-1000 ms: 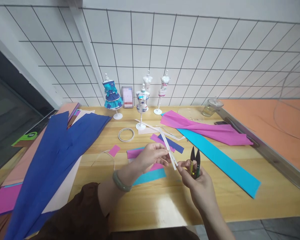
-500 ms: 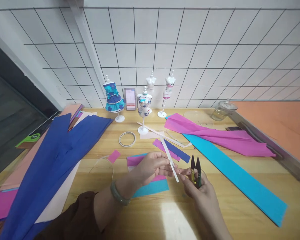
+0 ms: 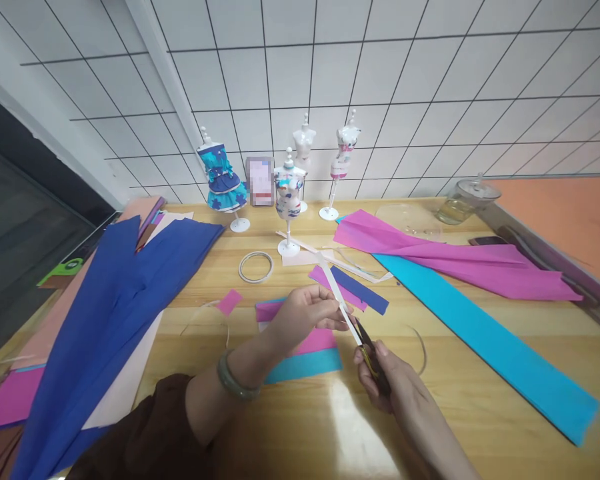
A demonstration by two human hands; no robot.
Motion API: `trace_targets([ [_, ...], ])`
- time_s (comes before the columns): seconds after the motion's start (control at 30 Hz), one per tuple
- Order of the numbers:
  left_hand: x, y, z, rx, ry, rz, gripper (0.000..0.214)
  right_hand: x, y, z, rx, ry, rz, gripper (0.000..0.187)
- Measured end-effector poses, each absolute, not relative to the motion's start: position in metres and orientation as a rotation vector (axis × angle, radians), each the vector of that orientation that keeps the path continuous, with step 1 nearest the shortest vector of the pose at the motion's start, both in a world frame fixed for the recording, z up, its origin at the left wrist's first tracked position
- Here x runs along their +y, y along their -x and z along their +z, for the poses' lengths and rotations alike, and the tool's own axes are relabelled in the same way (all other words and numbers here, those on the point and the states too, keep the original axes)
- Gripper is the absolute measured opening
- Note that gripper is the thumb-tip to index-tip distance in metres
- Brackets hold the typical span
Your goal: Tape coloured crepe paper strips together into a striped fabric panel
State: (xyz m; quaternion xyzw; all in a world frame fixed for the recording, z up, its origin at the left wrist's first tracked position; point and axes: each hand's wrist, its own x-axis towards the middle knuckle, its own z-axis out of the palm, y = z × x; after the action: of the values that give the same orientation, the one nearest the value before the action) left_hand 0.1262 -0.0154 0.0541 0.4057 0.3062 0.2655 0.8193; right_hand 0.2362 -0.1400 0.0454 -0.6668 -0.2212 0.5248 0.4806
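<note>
My left hand (image 3: 307, 312) pinches a narrow white strip (image 3: 341, 300) that rises at a slant over the wooden table (image 3: 480, 413). My right hand (image 3: 387, 383) is closed on small black thread snips (image 3: 369, 348), whose blades point up-left and touch the strip's lower end. Under my hands lie small pink and turquoise paper pieces (image 3: 305, 357). A green bangle (image 3: 230, 381) sits on my left wrist.
Large dark blue sheets (image 3: 115, 300) cover the left of the table. A long turquoise strip (image 3: 485, 337) and a pink sheet (image 3: 455, 260) lie to the right. A tape ring (image 3: 255, 266), several small mannequins (image 3: 287, 200) and a glass jar (image 3: 463, 200) stand farther back.
My right hand has turned the snips from pointing upright to pointing at the strip's lower end. The view has shifted slightly closer and lower.
</note>
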Motion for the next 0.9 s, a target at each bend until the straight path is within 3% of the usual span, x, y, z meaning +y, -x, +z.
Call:
trace_targets([
  [0.9,-0.041,-0.124,0.065,0.515,-1.106,0.566,0.012,-0.15,-0.224,0.061,-0.821,1.424,1.267,0.042],
])
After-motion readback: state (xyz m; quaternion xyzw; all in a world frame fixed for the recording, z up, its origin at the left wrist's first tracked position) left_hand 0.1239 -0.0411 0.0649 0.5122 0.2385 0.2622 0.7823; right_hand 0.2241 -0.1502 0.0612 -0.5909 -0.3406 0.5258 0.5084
